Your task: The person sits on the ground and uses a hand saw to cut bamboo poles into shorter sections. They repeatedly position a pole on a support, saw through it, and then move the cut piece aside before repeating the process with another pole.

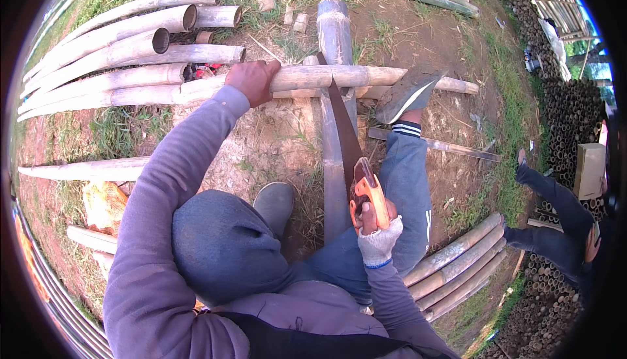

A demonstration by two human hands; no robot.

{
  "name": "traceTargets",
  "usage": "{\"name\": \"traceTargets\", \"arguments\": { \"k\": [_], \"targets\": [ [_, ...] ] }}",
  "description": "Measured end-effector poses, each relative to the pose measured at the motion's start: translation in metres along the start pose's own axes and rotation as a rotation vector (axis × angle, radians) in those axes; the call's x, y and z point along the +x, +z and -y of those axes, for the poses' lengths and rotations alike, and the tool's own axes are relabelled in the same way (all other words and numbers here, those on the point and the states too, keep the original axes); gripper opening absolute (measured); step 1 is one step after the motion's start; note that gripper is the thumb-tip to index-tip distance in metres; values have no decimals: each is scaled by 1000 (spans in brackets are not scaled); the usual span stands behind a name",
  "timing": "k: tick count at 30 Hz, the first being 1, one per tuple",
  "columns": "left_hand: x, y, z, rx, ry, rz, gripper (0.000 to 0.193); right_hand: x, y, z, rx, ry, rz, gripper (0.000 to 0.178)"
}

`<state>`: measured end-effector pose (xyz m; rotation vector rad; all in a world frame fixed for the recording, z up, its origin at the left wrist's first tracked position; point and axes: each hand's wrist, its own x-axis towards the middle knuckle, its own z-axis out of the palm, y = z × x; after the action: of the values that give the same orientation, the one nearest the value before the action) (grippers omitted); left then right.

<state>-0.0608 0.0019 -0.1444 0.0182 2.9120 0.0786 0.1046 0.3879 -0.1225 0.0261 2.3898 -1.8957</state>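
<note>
Working from afar, I am clamping my left grip (253, 83) on the bamboo pole (299, 79), which is lying crosswise beyond my right grip (379, 230); that one is clasping the saw (347, 128), its blade meeting the pole right of the left grip.

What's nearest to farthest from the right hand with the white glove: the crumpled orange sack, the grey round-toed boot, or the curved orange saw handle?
From the right hand, in the head view:
1. Curved orange saw handle: in its grip.
2. Grey round-toed boot: to its left.
3. Crumpled orange sack: far left, past the boot.
</note>
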Motion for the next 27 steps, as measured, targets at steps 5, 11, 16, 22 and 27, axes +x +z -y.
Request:
{"name": "traceTargets", "arguments": {
  "k": [5, 11, 16, 22, 27],
  "targets": [
    [12, 10, -15, -12, 32, -12, 51, 105, 47, -18, -112, -180, -108, 26],
    [9, -7, -11, -11, 8, -10, 48, 88, 42, -12, -275, -272, -133, 32],
    [-1, 8, 0, -36, -5, -37, 47, -13, -5, -9, -98, -127, -32, 27],
    [12, 6, -19, -27, 29, -29, 50, 141, 69, 11, -353, -232, -205, 32],
    [0, 5, -11, -48, 0, -46, 52, 71, 39, -13, -130, -264, -109, 24]
  ]
}}
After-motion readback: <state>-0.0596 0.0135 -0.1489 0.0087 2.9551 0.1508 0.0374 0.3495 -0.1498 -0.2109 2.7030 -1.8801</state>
